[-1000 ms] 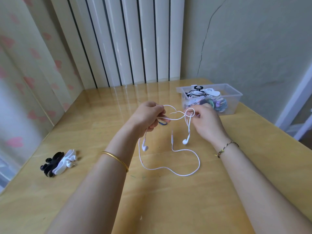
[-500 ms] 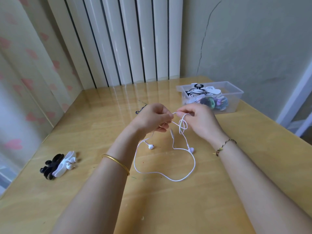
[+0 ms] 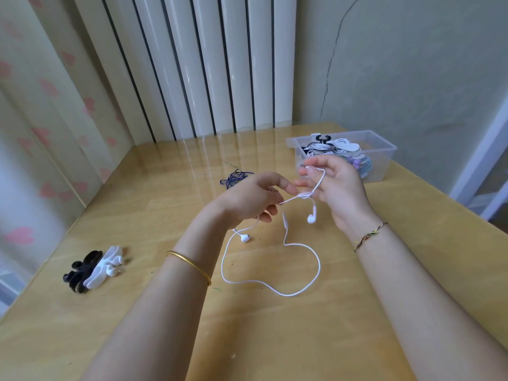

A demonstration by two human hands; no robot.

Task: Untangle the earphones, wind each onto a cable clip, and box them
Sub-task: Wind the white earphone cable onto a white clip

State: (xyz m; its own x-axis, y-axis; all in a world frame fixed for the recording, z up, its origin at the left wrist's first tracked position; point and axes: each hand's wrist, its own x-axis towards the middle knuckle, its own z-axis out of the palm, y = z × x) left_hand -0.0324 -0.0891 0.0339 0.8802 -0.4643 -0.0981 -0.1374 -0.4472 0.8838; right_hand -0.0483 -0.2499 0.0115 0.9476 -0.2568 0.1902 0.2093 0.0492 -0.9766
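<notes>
A white earphone cable [image 3: 316, 273] loops across the wooden table [image 3: 275, 339] and rises to both hands. My left hand [image 3: 253, 199] pinches the cable near where it splits. One earbud [image 3: 245, 238] lies on the table below that hand. My right hand [image 3: 335, 188] holds the cable's plug end between thumb and fingers, and the other earbud [image 3: 312, 217] hangs beneath it. A dark blue earphone bundle [image 3: 235, 177] lies on the table behind my left hand. Black and white cable clips [image 3: 92, 268] sit in a small pile at the left.
A clear plastic box [image 3: 382, 160] at the back right holds several wound earphones on clips. A white ribbed panel and a wall stand behind the table. A curtain hangs along the left edge.
My hands have drawn apart and the small loops between them have opened out. My right hand has lifted with the cable end. The dark blue bundle behind my left hand has come into view.
</notes>
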